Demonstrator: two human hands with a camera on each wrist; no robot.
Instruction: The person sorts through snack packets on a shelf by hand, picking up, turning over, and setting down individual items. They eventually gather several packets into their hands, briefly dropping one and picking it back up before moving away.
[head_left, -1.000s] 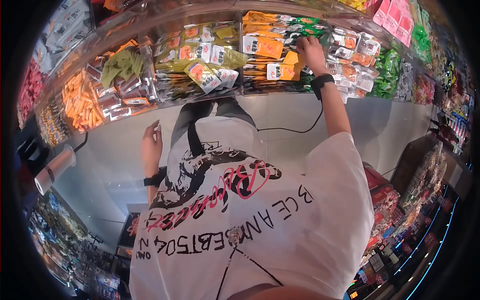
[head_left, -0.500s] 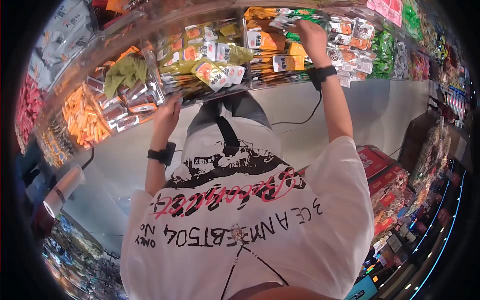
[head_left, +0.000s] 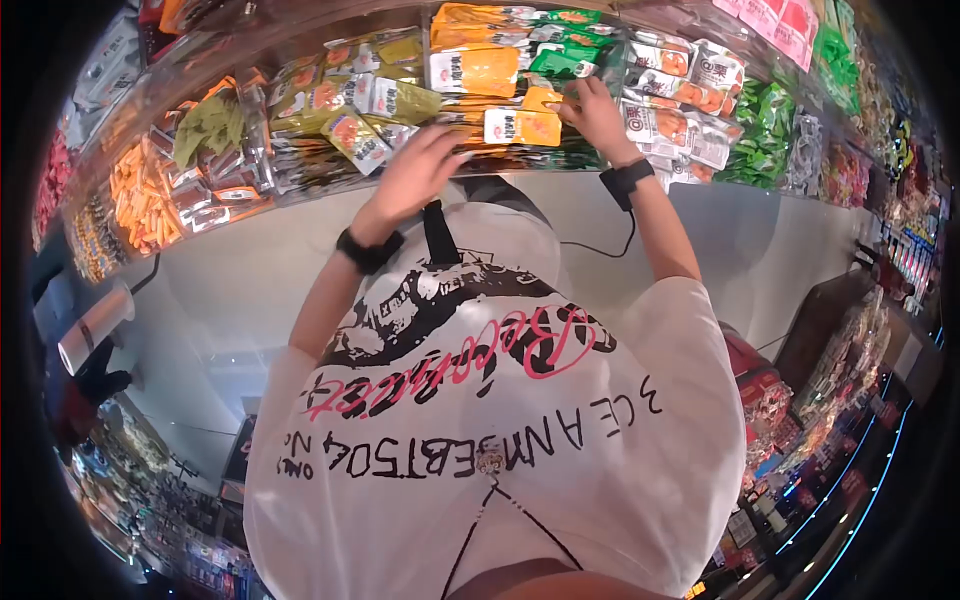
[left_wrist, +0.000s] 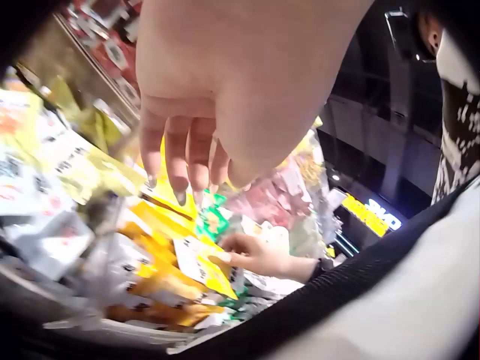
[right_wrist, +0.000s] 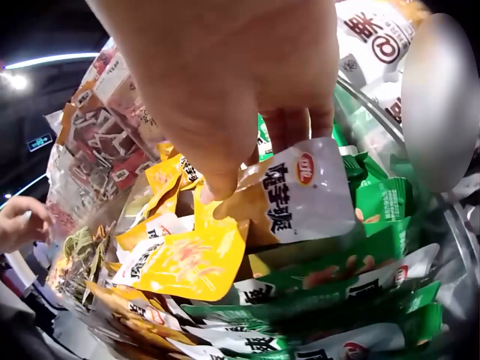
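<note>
In the head view my right hand (head_left: 598, 122) is over a bin of orange-yellow and green snack packets. Its thumb and fingers pinch the edge of a yellow-and-white snack packet (right_wrist: 311, 191), which stands tilted among the others in the right wrist view. Just beside it lies a bright yellow packet (right_wrist: 191, 262), with green packets (right_wrist: 375, 247) to the right. My left hand (head_left: 415, 178) hovers by the front of the same bin, fingers loosely extended and holding nothing. Below its fingertips in the left wrist view are yellow packets (left_wrist: 161, 217).
Olive-coloured packets (head_left: 350, 140) fill the bin on the left, and white packets (head_left: 690, 120) the one on the right. Farther left are orange sticks (head_left: 145, 200). Clear dividers separate the bins. A black cable (head_left: 605, 255) hangs near the right wrist.
My right hand has come from the back of the bin towards its front, after lifting a packet there half a second ago. My left hand has moved up and right to the bin's front edge.
</note>
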